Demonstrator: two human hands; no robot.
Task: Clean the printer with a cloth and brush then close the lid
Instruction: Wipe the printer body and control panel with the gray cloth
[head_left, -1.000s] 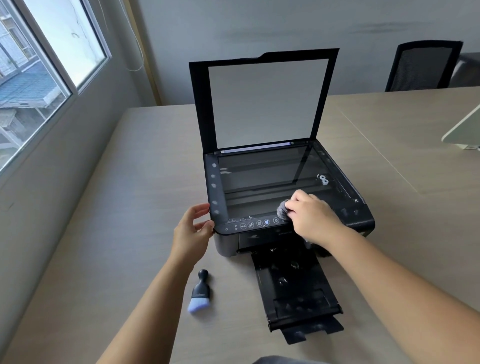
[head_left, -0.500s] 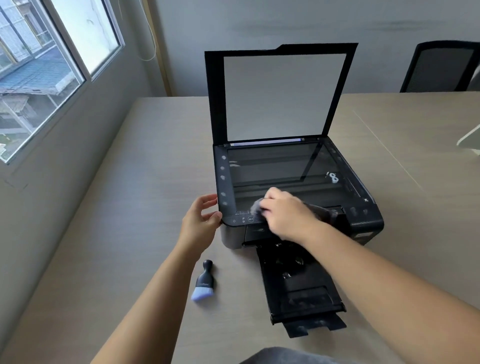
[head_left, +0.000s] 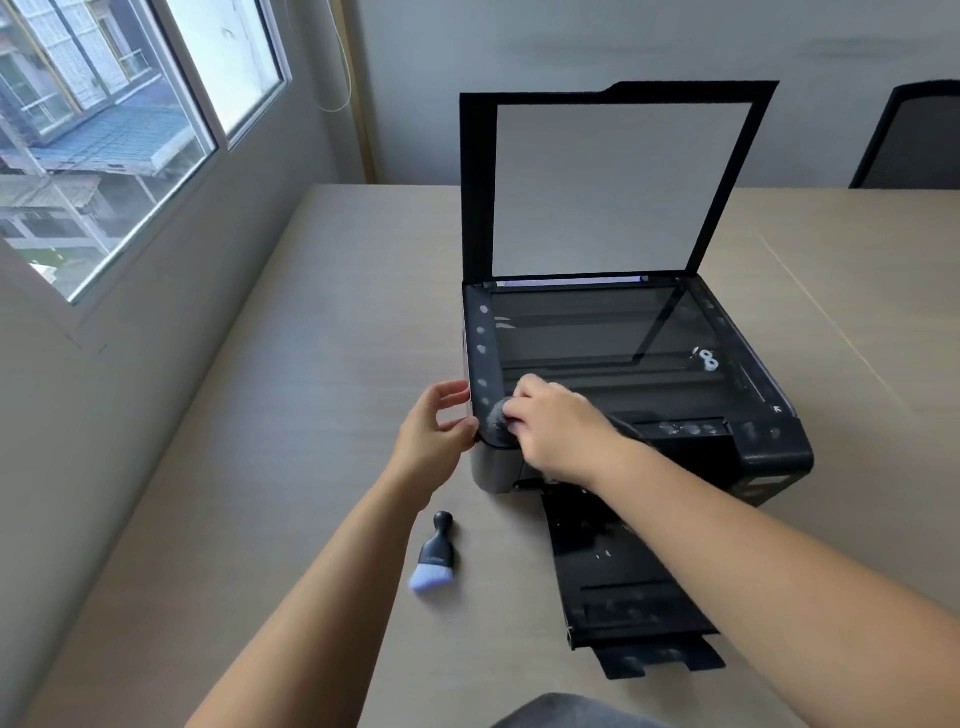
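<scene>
A black printer (head_left: 769, 457) stands on the table with its scanner lid (head_left: 613, 187) raised upright and the glass (head_left: 597, 332) exposed. My right hand (head_left: 561, 426) presses a grey cloth (head_left: 496, 415) onto the front left corner of the control strip. My left hand (head_left: 434, 431) grips the printer's left front edge, thumb and fingers around the corner. A small black brush (head_left: 434, 558) with pale blue bristles lies on the table in front of the printer's left corner, untouched.
The printer's paper output tray (head_left: 623, 597) is pulled out toward me. A window (head_left: 104, 130) and wall run along the left of the beige table (head_left: 311, 364). A black office chair (head_left: 914, 135) stands at the far right.
My right hand has slid the cloth leftward along the front control strip, from near the middle to the left corner. My left hand stays on the printer's left edge.
</scene>
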